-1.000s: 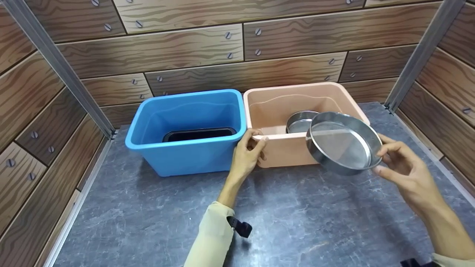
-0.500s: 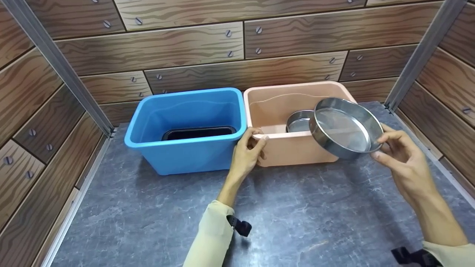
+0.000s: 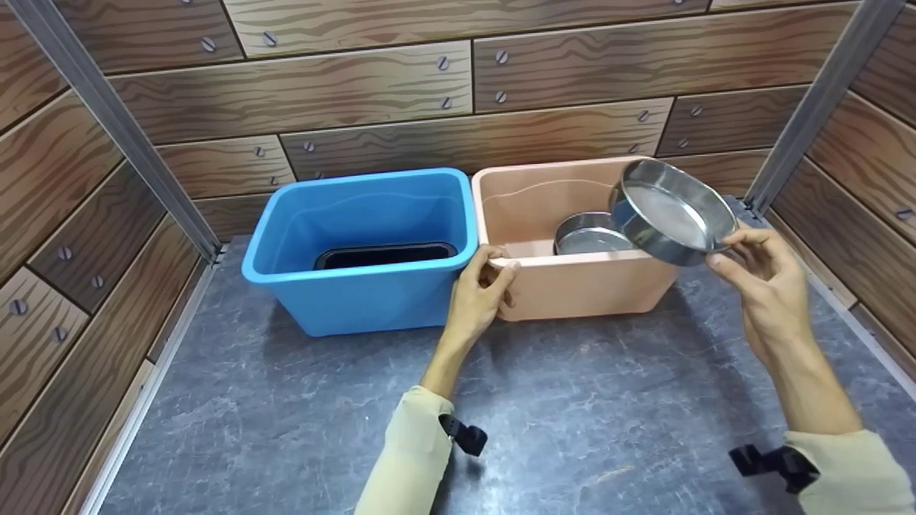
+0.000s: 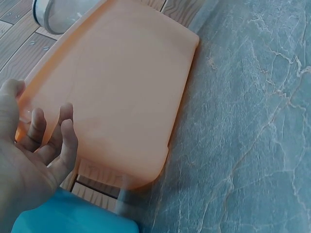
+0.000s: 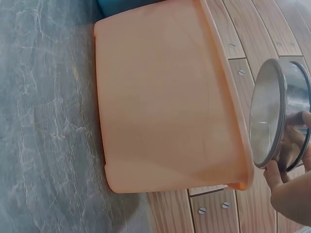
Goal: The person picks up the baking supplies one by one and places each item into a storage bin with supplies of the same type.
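Note:
My right hand (image 3: 769,282) pinches the rim of a round, shallow metal sieve (image 3: 669,207) with a mesh bottom. It tilts the sieve above the right end of the peach bin (image 3: 587,286), overlapping the bin's rim in the head view. In the right wrist view, the sieve (image 5: 286,111) is seen from its mesh side. Inside the bin sits a second round metal sieve (image 3: 590,234), partly hidden by the front wall. My left hand (image 3: 476,293) grips the peach bin's rim at the front left corner, thumb outside.
A blue bin (image 3: 372,304) stands close against the peach bin's left side, with a black tray-like object (image 3: 386,254) in it. Both bins rest on a grey marbled table (image 3: 544,415). Wood-patterned walls (image 3: 372,93) enclose the back and sides.
My right hand has raised the sieve and moved it away toward the back, from the peach bin's front to over its right end. My left hand stays on the rim.

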Demonstrator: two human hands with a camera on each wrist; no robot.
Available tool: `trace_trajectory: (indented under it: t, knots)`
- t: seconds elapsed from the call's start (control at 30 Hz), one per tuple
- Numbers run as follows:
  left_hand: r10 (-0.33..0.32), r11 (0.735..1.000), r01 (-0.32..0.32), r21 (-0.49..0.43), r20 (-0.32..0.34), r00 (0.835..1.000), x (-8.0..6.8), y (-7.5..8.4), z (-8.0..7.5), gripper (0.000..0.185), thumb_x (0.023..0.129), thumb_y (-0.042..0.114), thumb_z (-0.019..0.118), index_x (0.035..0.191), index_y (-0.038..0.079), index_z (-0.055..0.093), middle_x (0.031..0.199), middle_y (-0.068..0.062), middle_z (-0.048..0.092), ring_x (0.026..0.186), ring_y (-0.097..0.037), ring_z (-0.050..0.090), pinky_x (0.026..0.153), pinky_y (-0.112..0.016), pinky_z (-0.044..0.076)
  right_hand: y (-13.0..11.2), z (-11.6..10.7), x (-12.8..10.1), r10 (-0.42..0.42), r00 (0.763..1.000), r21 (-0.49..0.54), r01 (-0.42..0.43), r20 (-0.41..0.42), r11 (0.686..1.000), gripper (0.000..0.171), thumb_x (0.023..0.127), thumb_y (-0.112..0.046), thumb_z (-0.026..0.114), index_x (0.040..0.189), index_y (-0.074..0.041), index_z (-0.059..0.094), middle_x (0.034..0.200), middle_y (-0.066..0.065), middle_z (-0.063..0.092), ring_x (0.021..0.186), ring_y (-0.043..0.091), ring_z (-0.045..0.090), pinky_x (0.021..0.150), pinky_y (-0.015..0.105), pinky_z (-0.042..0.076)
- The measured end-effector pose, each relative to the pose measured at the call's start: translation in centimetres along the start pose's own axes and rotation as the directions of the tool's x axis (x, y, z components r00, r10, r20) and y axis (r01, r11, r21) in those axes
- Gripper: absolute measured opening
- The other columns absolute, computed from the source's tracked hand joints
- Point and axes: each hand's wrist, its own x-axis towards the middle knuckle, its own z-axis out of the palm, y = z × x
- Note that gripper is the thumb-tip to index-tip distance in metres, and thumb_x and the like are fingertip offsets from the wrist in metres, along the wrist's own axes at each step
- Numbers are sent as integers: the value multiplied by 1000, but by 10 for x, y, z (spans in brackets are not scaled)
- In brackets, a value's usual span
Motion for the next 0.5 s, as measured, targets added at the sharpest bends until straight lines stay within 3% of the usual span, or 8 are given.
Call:
trace_trajectory:
  t: [0.1, 0.37, 0.5]
  knots:
    - [2, 1000, -2, -1, 0, 1000, 1, 0, 1, 21, 91, 43, 66, 104, 29, 59, 69, -17, 63, 50, -23, 62, 39, -34, 52, 4, 1, 5, 18, 999, -8, -18, -27, 1000, 27, 81, 22, 63, 104, 10, 57, 127, 19, 46, 121, 26, 48, 105, 24, 41]
    - [-13, 1000, 13, -17, -1, 1000, 0, -2, 1, 19, 91, 43, 67, 104, 30, 60, 70, -19, 63, 57, -40, 63, 40, -35, 53, 15, 7, 17, 40, 998, -90, -44, -38, 995, 28, 80, 16, 70, 103, 7, 58, 116, 13, 56, 116, 25, 53, 90, 19, 51]
    - [-18, 1000, 18, -24, -1, 1000, 1, -2, 1, 19, 91, 43, 67, 103, 31, 59, 70, -19, 63, 60, -46, 62, 40, -36, 53, 18, 13, 20, 36, 998, -144, -44, -56, 989, 29, 78, 15, 73, 102, 7, 60, 118, 11, 56, 112, 22, 58, 92, 19, 51]
